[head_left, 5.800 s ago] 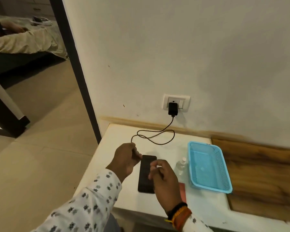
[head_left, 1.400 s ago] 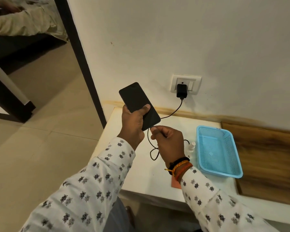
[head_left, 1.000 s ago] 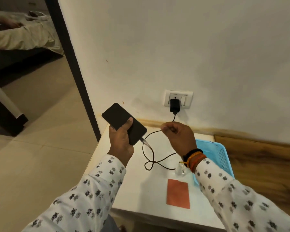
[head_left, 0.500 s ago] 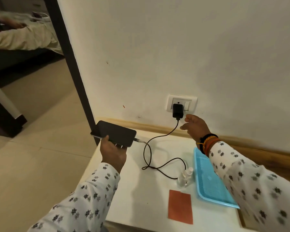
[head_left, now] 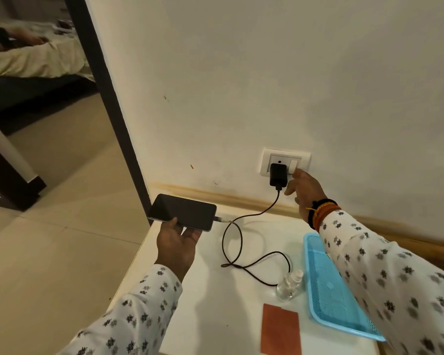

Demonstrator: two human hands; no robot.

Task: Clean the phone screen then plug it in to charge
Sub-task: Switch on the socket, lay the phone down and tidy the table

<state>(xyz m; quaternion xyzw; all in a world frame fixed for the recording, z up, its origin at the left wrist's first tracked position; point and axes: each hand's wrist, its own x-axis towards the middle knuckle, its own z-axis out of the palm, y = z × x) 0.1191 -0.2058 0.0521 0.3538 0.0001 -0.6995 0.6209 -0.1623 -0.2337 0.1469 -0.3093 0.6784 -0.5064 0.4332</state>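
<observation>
The left hand (head_left: 178,243) grips the phone (head_left: 182,212) from beneath, screen up and dark, holding it off the desk (head_left: 210,303) near its nine o'clock edge with the black charging cable (head_left: 232,242) plugged into its end; a tug on that looped cable could pull the plug free or topple the small clear bottle (head_left: 289,284) beside the blue tray (head_left: 328,290). Farther off at one o'clock, the right hand (head_left: 304,188) holds nothing, fingers loosely spread, one fingertip against the wall switch (head_left: 293,165) just beside the black charger (head_left: 278,174); a glancing press might leave the power off.
</observation>
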